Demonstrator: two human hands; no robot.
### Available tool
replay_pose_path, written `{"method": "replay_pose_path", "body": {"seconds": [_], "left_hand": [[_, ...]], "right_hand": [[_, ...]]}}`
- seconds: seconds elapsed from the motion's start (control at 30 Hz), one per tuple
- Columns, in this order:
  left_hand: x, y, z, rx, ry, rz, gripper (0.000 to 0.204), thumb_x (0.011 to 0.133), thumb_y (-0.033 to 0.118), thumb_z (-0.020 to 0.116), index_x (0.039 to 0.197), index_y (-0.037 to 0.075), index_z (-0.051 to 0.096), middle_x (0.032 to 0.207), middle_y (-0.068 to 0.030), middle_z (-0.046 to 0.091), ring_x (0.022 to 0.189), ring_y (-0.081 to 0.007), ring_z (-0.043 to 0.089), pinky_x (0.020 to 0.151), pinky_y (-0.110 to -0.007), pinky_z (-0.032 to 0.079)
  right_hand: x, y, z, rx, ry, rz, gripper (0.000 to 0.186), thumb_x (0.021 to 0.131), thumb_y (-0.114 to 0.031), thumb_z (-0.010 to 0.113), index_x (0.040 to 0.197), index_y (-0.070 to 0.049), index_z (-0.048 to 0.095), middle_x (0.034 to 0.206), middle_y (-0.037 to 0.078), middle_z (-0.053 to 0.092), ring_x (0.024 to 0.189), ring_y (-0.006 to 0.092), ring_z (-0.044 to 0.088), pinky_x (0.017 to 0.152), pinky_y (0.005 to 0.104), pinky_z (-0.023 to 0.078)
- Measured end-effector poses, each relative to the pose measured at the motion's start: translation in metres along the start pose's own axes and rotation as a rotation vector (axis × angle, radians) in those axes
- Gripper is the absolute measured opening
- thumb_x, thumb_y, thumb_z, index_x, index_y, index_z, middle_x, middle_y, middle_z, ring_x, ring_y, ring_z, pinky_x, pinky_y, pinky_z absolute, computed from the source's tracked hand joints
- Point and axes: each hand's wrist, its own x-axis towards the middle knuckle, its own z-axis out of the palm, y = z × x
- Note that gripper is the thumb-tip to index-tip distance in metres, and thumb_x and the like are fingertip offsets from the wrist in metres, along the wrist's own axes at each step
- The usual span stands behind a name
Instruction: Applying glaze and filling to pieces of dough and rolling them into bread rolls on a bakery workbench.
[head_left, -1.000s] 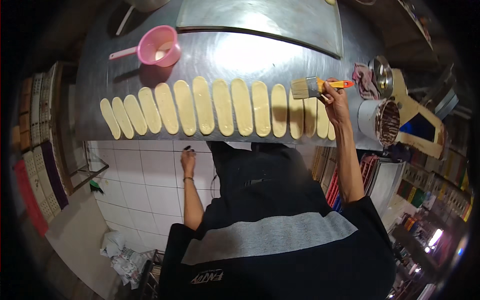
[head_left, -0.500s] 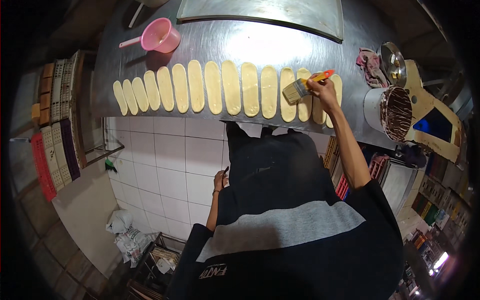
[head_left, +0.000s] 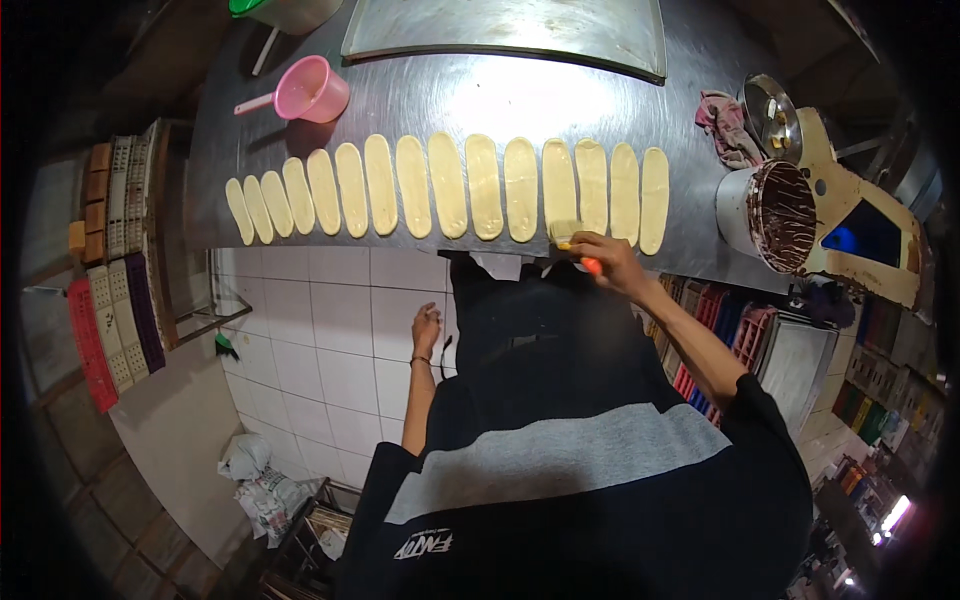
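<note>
A row of several long oval dough pieces (head_left: 439, 180) lies along the near edge of the steel table (head_left: 510, 100). My right hand (head_left: 610, 258) grips a brush (head_left: 563, 235) with an orange handle, its pale bristles at the lower end of a piece right of centre. My left hand (head_left: 426, 327) hangs below the table edge over the tiled floor, loosely open with nothing visible in it.
A pink handled pot (head_left: 325, 95), green-topped container (head_left: 275, 12) and metal tray (head_left: 500, 22) sit farther back. At right are a pink cloth (head_left: 722, 125), steel bowl (head_left: 755, 100), chocolate-streaked tub (head_left: 740, 215) and cream cutout panel (head_left: 895, 250). Stacked crates (head_left: 90, 340) stand at left.
My right hand with the brush has moved down and leftward from the upper right of the row to the pieces' lower ends. My left hand has shifted, rising again since the middle frame.
</note>
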Motion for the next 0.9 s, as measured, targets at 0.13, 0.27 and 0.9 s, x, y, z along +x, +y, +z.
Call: {"method": "replay_pose_path", "body": {"seconds": [0.13, 0.27, 0.9], "left_hand": [[0.009, 0.017, 0.012, 0.059, 0.0, -0.003, 0.037, 0.104, 0.016, 0.047, 0.137, 0.006, 0.059, 0.105, -0.006, 0.068, 0.086, -0.0148, 0.065, 0.074, -0.029, 0.053], [0.019, -0.038, 0.028, -0.238, -0.244, 0.029, 0.03, 0.093, -0.004, 0.052, 0.121, 0.001, 0.063, 0.08, 0.0011, 0.057, 0.064, -0.0103, 0.055, 0.053, -0.024, 0.046], [0.032, 0.0, 0.014, 0.487, -0.301, 0.118, 0.04, 0.098, 0.028, 0.055, 0.129, 0.004, 0.067, 0.109, -0.0138, 0.075, 0.103, -0.0268, 0.07, 0.091, -0.037, 0.053]], "right_hand": [[0.005, 0.038, -0.021, 0.655, 0.402, 0.5, 0.008, 0.09, -0.004, 0.073, 0.094, 0.0, 0.067, 0.089, 0.003, 0.069, 0.083, 0.0114, 0.065, 0.077, 0.0277, 0.052], [0.047, 0.112, -0.055, 0.519, 0.409, 0.544, 0.017, 0.094, -0.015, 0.073, 0.101, 0.0, 0.068, 0.091, 0.002, 0.067, 0.086, 0.0107, 0.063, 0.079, 0.0295, 0.052], [0.038, 0.135, -0.096, 0.461, 0.54, 0.546, 0.009, 0.094, -0.006, 0.07, 0.1, 0.0, 0.067, 0.091, 0.0, 0.07, 0.087, 0.0099, 0.065, 0.08, 0.0287, 0.053]]}}
